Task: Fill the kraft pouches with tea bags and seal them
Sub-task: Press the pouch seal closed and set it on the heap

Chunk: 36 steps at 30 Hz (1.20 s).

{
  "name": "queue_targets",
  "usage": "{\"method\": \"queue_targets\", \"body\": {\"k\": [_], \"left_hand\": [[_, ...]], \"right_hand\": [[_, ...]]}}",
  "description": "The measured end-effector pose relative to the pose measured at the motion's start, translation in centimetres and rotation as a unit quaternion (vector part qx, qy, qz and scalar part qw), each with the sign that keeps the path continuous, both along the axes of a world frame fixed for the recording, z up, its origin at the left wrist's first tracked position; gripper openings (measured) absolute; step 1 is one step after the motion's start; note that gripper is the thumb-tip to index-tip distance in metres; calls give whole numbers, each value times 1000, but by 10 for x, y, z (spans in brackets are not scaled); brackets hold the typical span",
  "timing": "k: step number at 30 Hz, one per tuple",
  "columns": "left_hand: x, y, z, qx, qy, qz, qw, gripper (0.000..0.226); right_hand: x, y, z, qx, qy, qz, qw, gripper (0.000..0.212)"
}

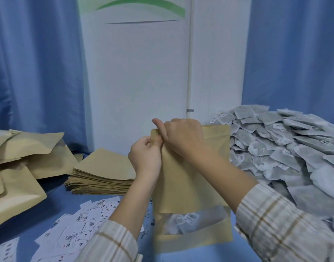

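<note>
Upright pouch (192, 178) held at centre by both hands (145, 154) (183, 135), blocking straight passage across the middle of the table (54, 203). Right side walled by a high heap of tea bags (287, 148), touching or just behind the pouch's right edge. Left side crowded by filled pouches (17, 173) and, nearer centre, a flat stack of empty pouches (103, 171). Near left strewn with small printed labels (75, 229). Open strip of blue cloth left between the filled pouches and the labels; open air above the flat stack, up to the curtain (34, 63) and white panel (139, 72) behind.
</note>
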<state>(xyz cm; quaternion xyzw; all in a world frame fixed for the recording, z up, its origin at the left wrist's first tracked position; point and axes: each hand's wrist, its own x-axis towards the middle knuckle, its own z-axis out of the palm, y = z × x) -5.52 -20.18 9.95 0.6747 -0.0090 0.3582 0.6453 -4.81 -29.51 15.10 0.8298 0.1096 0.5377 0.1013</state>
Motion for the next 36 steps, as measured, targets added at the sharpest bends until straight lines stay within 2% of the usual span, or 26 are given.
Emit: {"method": "queue_targets", "body": {"k": [2, 3, 6, 8, 10, 12, 14, 16, 18, 21, 23, 25, 27, 28, 29, 30, 31, 32, 34, 36], "left_hand": [[-3, 0, 0, 33, -19, 13, 999, 48], [-6, -1, 0, 44, -29, 16, 998, 49], [-11, -5, 0, 64, -40, 20, 997, 52], [-12, -7, 0, 64, -42, 12, 997, 53], [-12, -7, 0, 58, -43, -1, 997, 53], [-12, -2, -2, 34, -49, -11, 998, 49], [-9, 6, -3, 20, -55, -5, 998, 45], [-6, 17, -4, 28, -61, 8, 998, 44], [-2, 24, -4, 26, -62, 6, 998, 44], [-1, 27, -5, 0, -52, -7, 999, 43], [-2, 27, -5, 12, -43, 3, 999, 36], [-7, 27, -2, 57, -30, 22, 998, 14], [-15, 27, 5, 213, -63, 102, 970, 52], [-15, 27, 8, 324, -111, 129, 931, 65], [-15, 23, 13, 432, -147, 145, 878, 66], [-16, 18, 20, 513, -164, 140, 831, 57], [-15, 13, 26, 558, -159, 122, 805, 44], [-13, 10, 32, 565, -146, 92, 807, 34], [-11, 9, 39, 533, -123, 46, 836, 22], [-9, 13, 40, 504, -132, 41, 853, 16]], "right_hand": [[-1, -1, -1, 13, -83, -37, 996, 53], [0, -3, -2, 20, -113, -24, 993, 52], [-1, -4, -2, 72, -114, 68, 988, 53], [3, -3, 1, 76, -52, 96, 991, 55], [7, -9, 6, 101, 121, 106, 982, 62], [5, -23, 15, 118, 219, 142, 958, 63], [-1, -44, 21, 126, 285, 183, 933, 55], [-6, -68, 27, 124, 360, 218, 899, 37], [-8, -81, 28, 119, 383, 229, 887, 35], [-5, -83, 24, 124, 352, 215, 902, 53], [-4, -79, 21, 151, 341, 226, 900, 52], [-4, -78, 19, 174, 343, 247, 890, 41], [-3, -77, 19, 177, 341, 252, 888, 31], [-4, -76, 20, 174, 343, 251, 888, 31], [-4, -73, 21, 166, 346, 250, 889, 32], [-5, -71, 23, 155, 349, 250, 890, 36], [-7, -70, 25, 141, 356, 243, 891, 41], [-9, -71, 27, 128, 365, 234, 892, 45], [-13, -83, 32, 129, 377, 213, 892, 40], [-16, -106, 34, 165, 386, 197, 886, 41]]}}
